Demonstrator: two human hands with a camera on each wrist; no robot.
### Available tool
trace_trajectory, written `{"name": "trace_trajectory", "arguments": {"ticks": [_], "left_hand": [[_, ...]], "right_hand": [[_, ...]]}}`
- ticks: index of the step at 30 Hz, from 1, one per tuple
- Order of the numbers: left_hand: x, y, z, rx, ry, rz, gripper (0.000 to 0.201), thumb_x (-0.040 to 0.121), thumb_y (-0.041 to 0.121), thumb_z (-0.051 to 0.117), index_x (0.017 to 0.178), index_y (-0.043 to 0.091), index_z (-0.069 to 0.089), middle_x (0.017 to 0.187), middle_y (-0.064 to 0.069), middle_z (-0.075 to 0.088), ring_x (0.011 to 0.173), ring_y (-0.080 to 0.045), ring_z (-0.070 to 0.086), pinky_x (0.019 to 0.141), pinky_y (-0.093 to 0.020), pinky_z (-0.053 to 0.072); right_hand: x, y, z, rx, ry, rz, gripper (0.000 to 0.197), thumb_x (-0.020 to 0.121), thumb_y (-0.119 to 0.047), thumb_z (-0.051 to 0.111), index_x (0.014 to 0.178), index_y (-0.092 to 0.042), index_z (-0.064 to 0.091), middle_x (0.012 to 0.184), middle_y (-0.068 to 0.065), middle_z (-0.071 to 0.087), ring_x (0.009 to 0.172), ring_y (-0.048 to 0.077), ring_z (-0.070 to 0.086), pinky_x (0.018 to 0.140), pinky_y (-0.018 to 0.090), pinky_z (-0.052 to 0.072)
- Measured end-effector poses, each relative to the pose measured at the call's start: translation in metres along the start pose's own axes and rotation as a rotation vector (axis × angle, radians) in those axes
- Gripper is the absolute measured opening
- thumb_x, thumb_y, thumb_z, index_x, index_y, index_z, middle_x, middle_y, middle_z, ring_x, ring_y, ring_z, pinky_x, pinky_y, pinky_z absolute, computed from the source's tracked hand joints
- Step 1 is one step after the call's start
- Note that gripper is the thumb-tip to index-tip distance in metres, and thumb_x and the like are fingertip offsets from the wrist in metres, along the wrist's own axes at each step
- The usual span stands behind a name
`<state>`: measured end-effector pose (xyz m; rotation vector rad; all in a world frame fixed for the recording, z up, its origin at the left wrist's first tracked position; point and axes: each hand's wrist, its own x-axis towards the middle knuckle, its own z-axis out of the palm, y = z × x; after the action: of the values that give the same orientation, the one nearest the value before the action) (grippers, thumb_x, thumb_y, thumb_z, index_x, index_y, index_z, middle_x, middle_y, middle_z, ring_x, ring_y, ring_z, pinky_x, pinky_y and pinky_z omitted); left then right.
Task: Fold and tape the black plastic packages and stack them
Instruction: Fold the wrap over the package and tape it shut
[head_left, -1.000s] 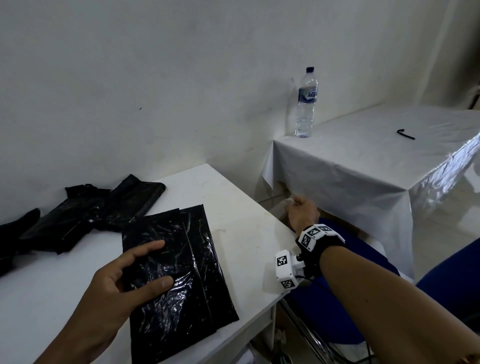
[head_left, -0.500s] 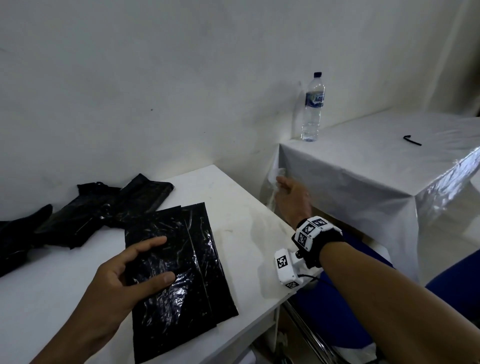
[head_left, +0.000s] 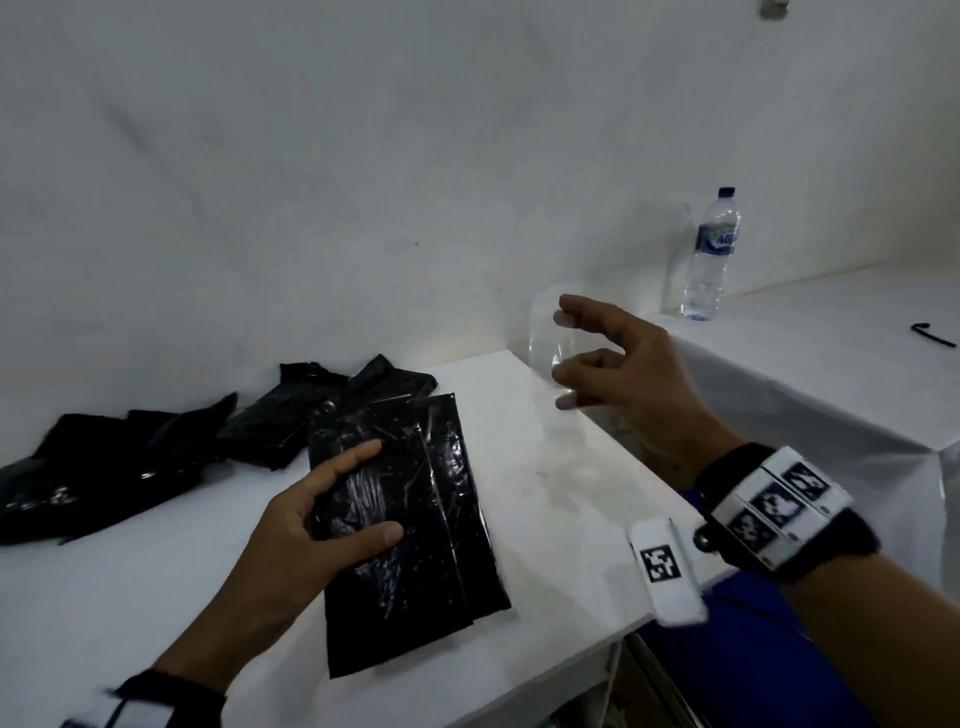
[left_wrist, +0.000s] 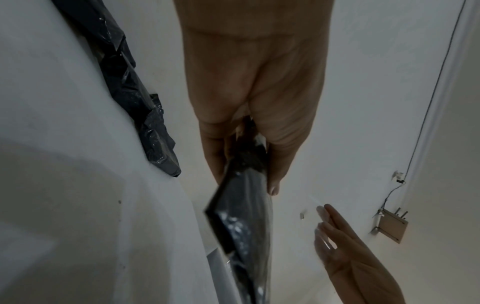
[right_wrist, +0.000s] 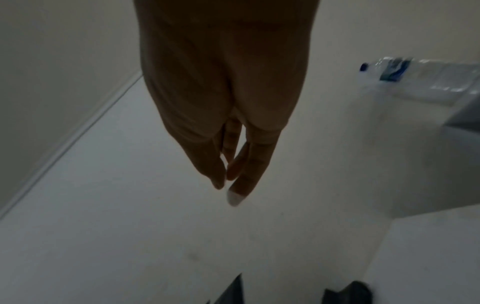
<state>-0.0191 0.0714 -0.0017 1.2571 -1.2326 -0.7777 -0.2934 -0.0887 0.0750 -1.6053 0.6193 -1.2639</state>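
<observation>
Tape strip (head_left: 558, 353), clear and hard to make out, is hanging stretched between the thumb and fingers of the right hand (head_left: 618, 364), whose grip is pinching it at the top and bottom ends, so the strip is running roughly vertical above the far right part of the tabletop (head_left: 561, 467). Left hand (head_left: 311, 535) is holding the folded black package (head_left: 410, 519) along its left edge, thumb on top and fingers curled round it; the left wrist view is showing that edge lifted off the surface. Package's long axis is running near to far, with a fold seam along it. Package is lying left of and nearer than the tape, so the right hand, judged nearer the seam, is probably needing to travel left and down. Other black packages (head_left: 156, 452) are lying at the far left.
</observation>
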Motion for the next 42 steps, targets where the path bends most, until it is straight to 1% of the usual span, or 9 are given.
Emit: {"name": "trace_trajectory", "arguments": {"ticks": [2,6,9,15,21,27,31,37,42], "left_hand": [[-0.005,0.007,-0.009,-0.009,0.005,0.013,0.079,0.061,0.001,0.086,0.131,0.033,0.065,0.120,0.007,0.074,0.109,-0.016,0.072,0.090,-0.026,0.058],[-0.019,0.018,-0.031,0.038,0.013,0.041,0.085,0.062,0.007,0.089,0.136,0.037,0.061,0.127,0.011,0.070,0.117,-0.014,0.068,0.105,-0.039,0.052],[-0.032,0.025,-0.045,0.090,-0.003,0.066,0.089,0.062,0.011,0.091,0.138,0.043,0.058,0.137,0.015,0.064,0.126,-0.010,0.061,0.110,-0.039,0.048],[-0.060,0.032,-0.074,0.116,0.010,0.052,0.095,0.060,0.026,0.099,0.139,0.052,0.053,0.144,0.018,0.057,0.136,-0.014,0.053,0.115,-0.047,0.041],[-0.084,0.041,-0.094,0.062,0.098,0.076,0.091,0.063,0.001,0.087,0.140,0.038,0.055,0.131,0.022,0.066,0.120,-0.006,0.064,0.099,-0.022,0.053],[-0.092,0.038,-0.113,0.029,0.112,0.091,0.094,0.061,0.004,0.090,0.140,0.042,0.057,0.140,0.011,0.063,0.126,-0.015,0.062,0.108,-0.039,0.050],[-0.095,0.038,-0.117,0.011,0.109,0.099,0.095,0.061,-0.002,0.088,0.142,0.034,0.054,0.133,0.010,0.068,0.120,-0.016,0.067,0.102,-0.034,0.054],[-0.095,0.039,-0.119,-0.012,0.120,0.114,0.095,0.061,-0.004,0.086,0.142,0.032,0.054,0.131,0.010,0.068,0.118,-0.016,0.068,0.098,-0.032,0.056],[-0.094,0.039,-0.119,-0.022,0.136,0.140,0.095,0.061,-0.008,0.085,0.143,0.028,0.053,0.130,0.010,0.069,0.118,-0.015,0.068,0.094,-0.027,0.056]], "right_hand": [[-0.014,-0.013,0.017,0.085,-0.094,0.013,0.064,0.081,0.014,0.072,0.131,-0.024,0.063,0.127,-0.005,0.065,0.080,0.022,0.064,0.068,0.039,0.060],[-0.040,-0.030,0.055,0.185,-0.275,0.038,0.075,0.072,0.017,0.075,0.135,-0.022,0.060,0.133,-0.002,0.063,0.084,0.021,0.062,0.067,0.039,0.059],[-0.059,-0.034,0.085,0.255,-0.388,0.064,0.080,0.065,0.010,0.078,0.134,-0.025,0.061,0.135,-0.001,0.060,0.087,0.021,0.061,0.066,0.038,0.059],[-0.083,-0.023,0.135,0.293,-0.464,0.078,0.078,0.069,0.014,0.077,0.133,-0.030,0.064,0.137,-0.002,0.058,0.088,0.024,0.059,0.067,0.042,0.060],[-0.088,-0.026,0.168,0.306,-0.476,0.054,0.079,0.068,0.009,0.078,0.135,-0.029,0.060,0.132,-0.005,0.062,0.088,0.023,0.061,0.065,0.041,0.058],[-0.091,-0.028,0.187,0.231,-0.556,0.027,0.086,0.074,0.019,0.075,0.144,-0.025,0.052,0.135,-0.011,0.060,0.090,0.023,0.060,0.071,0.047,0.059],[-0.097,-0.025,0.197,0.222,-0.597,0.060,0.086,0.075,0.021,0.073,0.144,-0.026,0.050,0.138,-0.012,0.058,0.089,0.020,0.059,0.069,0.047,0.060],[-0.094,-0.021,0.204,0.197,-0.626,0.064,0.086,0.076,0.022,0.071,0.141,-0.029,0.051,0.139,-0.012,0.056,0.087,0.014,0.059,0.065,0.036,0.059],[-0.091,-0.016,0.208,0.135,-0.618,0.040,0.086,0.077,0.021,0.072,0.142,-0.032,0.050,0.140,-0.014,0.055,0.090,0.014,0.059,0.067,0.047,0.062]]}}
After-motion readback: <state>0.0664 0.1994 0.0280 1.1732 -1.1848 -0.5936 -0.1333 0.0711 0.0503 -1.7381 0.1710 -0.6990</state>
